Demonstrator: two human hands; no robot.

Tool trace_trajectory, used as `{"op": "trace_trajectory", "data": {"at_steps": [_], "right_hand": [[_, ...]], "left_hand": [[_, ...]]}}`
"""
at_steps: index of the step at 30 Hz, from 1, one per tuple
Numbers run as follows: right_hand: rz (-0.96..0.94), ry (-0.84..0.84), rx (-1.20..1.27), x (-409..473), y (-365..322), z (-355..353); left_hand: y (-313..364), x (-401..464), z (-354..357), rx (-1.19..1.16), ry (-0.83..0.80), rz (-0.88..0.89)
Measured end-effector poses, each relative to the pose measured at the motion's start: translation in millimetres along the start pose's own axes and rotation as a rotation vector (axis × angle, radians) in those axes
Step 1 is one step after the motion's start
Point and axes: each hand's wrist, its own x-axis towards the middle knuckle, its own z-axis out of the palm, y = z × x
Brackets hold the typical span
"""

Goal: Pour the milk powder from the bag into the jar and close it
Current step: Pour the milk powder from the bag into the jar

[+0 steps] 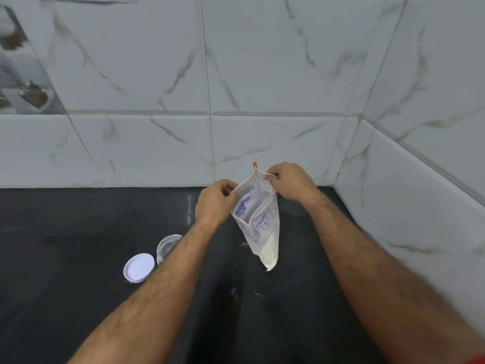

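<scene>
A clear zip bag (258,219) marked MILK hangs above the black counter, its mouth spread apart, with white powder gathered in its lowest corner. My left hand (214,200) pinches the left lip of the mouth. My right hand (291,183) pinches the right lip near the red slider. A small clear jar (168,244) stands uncovered on the counter to the left, partly hidden behind my left forearm. Its white lid (139,267) lies flat beside it, further left.
The black counter (78,298) runs to a marble-tiled wall (262,74) at the back and another on the right, forming a corner behind the bag. A few white specks lie on the counter below the bag.
</scene>
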Motion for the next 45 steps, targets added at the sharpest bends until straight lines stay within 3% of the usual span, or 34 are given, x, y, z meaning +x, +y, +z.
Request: {"op": "trace_trajectory", "data": {"at_steps": [5, 9, 14, 24, 27, 31, 38, 45], "right_hand": [[0.085, -0.024, -0.027, -2.2, 2.1, -2.7], [0.224, -0.035, -0.073, -5.7, 4.9, -6.5], [0.399, -0.353, 0.264, -7.8, -2.7, -4.7], [0.437, -0.222, 0.694, -5.9, -9.1, 11.1], [0.430, -0.211, 0.689, -5.0, -10.0, 16.5], [0.419, -0.210, 0.676, -4.5, -9.6, 18.0], [0.331, -0.293, 0.518, -8.2, -13.8, 13.0], [0.272, -0.325, 0.461, -6.1, -12.3, 10.4]], "left_hand": [[-8.9, 1.0, -6.8, 0.185, -0.006, 0.008], [-25.2, 1.7, -14.7, 0.191, -0.021, -0.038], [-24.0, -0.1, -21.2, 0.086, -0.075, -0.018], [-25.0, -11.6, -29.7, -0.021, -0.374, 0.082], [-24.0, -16.8, -26.9, -0.066, -0.409, 0.051], [-25.8, -19.8, -24.9, 0.133, -0.472, 0.138], [-30.5, -9.6, -18.3, 0.362, -0.331, 0.183], [-28.2, 0.9, -18.4, 0.260, -0.433, 0.115]]}}
